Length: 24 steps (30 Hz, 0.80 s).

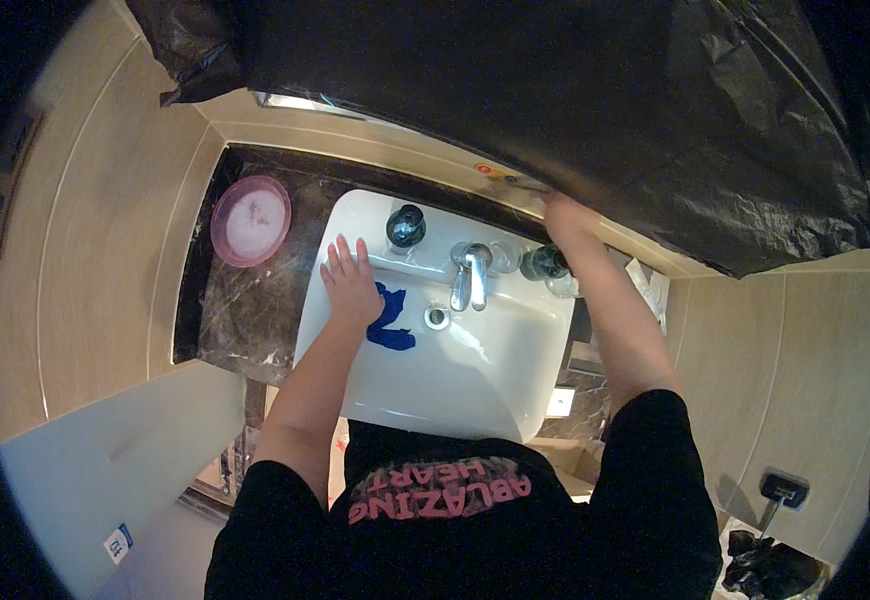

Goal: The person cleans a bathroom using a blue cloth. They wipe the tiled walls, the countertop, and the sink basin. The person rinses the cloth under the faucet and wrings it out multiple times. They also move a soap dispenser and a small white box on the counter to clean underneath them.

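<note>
My left hand (352, 289) lies with its fingers apart on the left part of a white ceramic washbasin (435, 390), beside a crumpled dark blue cloth or glove (391, 336). Just beyond its fingertips stands a dark bottle (406, 226) on the basin's back ledge. My right hand (571, 216) reaches to the tiled wall behind the basin, below a black plastic sheet. Its fingers are blurred and partly hidden, so any grip cannot be made out. Under my right forearm is a second dark bottle (542, 262), next to a clear glass (506, 256).
A chrome mixer tap (472, 274) rises from the basin's back, above the drain (437, 316). A pink bowl (252, 222) with whitish contents sits on the dark marble counter (255, 315) at left. The black plastic sheet (525, 90) overhangs from the far side. Tiled walls close both sides.
</note>
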{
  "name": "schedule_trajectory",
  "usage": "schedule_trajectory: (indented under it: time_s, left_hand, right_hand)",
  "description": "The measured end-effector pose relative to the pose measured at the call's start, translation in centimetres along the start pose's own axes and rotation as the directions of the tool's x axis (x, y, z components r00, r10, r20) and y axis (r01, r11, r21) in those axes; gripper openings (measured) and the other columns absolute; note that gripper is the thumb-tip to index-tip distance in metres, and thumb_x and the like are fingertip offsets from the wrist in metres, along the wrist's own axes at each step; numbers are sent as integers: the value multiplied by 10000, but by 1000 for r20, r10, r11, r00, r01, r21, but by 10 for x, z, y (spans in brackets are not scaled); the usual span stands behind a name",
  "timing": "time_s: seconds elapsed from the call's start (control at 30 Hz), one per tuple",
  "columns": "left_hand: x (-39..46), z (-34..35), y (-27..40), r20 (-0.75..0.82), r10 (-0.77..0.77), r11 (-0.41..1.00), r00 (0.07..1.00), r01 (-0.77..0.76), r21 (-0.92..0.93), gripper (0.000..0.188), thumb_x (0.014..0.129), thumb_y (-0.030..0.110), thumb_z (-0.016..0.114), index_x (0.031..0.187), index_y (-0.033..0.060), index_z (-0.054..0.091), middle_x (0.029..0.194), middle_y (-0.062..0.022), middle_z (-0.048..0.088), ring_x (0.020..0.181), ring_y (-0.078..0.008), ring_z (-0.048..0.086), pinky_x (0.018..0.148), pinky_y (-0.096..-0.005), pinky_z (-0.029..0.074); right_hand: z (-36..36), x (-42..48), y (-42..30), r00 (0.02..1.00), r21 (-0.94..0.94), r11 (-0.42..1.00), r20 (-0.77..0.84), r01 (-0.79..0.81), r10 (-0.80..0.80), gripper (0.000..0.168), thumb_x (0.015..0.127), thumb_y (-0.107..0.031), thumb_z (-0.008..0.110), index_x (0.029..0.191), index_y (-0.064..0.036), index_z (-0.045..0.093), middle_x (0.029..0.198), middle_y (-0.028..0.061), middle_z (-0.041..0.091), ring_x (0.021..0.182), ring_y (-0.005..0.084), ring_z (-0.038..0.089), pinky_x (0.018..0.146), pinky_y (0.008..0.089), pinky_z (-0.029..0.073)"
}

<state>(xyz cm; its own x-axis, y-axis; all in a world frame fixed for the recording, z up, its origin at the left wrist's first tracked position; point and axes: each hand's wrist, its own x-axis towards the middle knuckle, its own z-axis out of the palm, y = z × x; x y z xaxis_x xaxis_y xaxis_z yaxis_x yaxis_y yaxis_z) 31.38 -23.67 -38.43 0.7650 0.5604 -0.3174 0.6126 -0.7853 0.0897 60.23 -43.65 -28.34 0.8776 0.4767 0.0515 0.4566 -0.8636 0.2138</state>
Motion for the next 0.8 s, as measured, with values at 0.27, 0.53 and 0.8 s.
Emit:
schedule_trajectory:
  time_s: [0.27, 0.53, 0.8]
  left_hand:
    - [-6, -7, 7, -45, -21, 999, 999, 20, -31, 998, 746, 278, 723, 1519, 80, 123, 1560, -263, 30, 1444, -438, 66, 1132, -586, 136]
    - [-8, -13, 2, -18, -22, 999, 1000, 21, -26, 1024, 744, 302, 734, 1521, 79, 104, 1559, -265, 16, 1445, -442, 45, 1135, -583, 133]
    - [-6, -9, 6, -25, -22, 999, 999, 21, -26, 1050, 731, 287, 750, 1520, 81, 89, 1562, -257, 14, 1447, -438, 39, 1136, -585, 135]
  right_hand:
    - [11, -3, 44, 994, 85, 995, 99, -57, 48, 423, 941, -399, 502, 1292, -171, 563, 1398, 119, 484, 1277, 324, 459, 1029, 437, 398]
    - [11, -5, 63, 931, 211, 973, 365, -89, 6, 420, 973, -408, 427, 1257, -151, 598, 1332, 165, 539, 1265, 342, 463, 1052, 428, 360]
    - [47, 19, 47, 987, 346, 924, -40, 161, -157, 337, 949, -353, 501, 1108, -92, 646, 1181, 172, 618, 1132, 350, 556, 981, 431, 406]
